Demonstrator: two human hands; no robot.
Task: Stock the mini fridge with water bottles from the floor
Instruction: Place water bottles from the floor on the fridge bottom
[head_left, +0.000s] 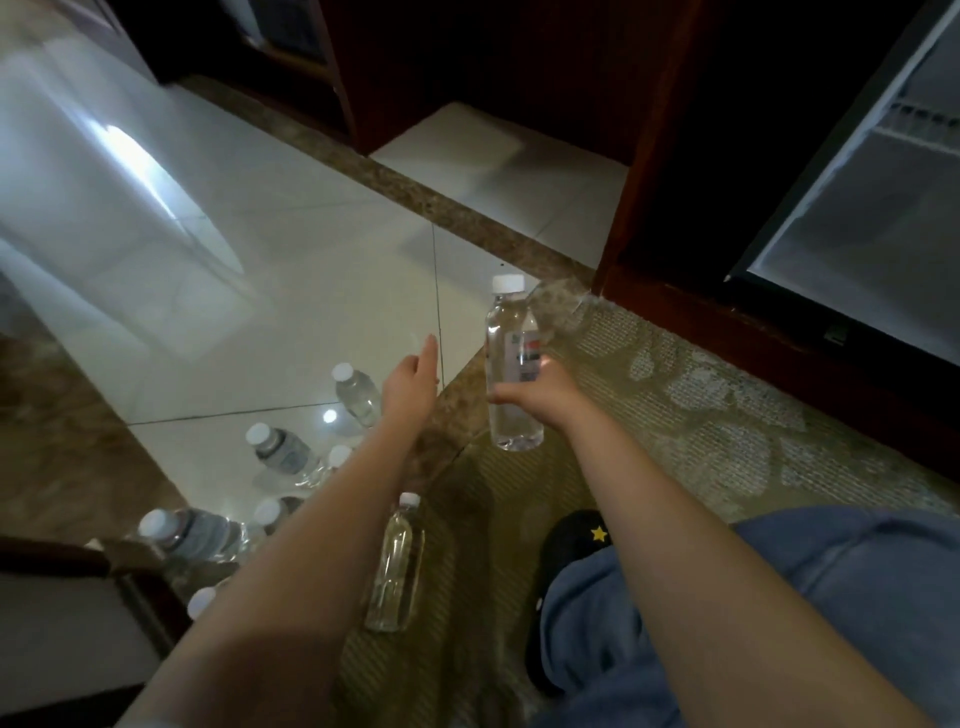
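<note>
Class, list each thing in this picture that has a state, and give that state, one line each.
Held bottle: capped, upright, gripped by right hand.
Left hand: open, holding nothing.
Mini fridge: open, no bottles visible inside.
Carpet bottle: capped, untouched.
Floor bottles: capped, untouched.

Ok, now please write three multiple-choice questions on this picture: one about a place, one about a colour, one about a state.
1. Where in the picture is the mini fridge?
A. upper right
B. lower left
C. bottom centre

2. What colour is the cap of the water bottle in the right grip?
A. red
B. white
C. green

3. In what state is the left grip?
A. curled round a bottle
B. pressing the fridge
C. open, holding nothing

Answers: 1 A, its pale inside shows at the right edge; 2 B, the cap is plainly white; 3 C, its fingers are straight, with no bottle in them.
</note>
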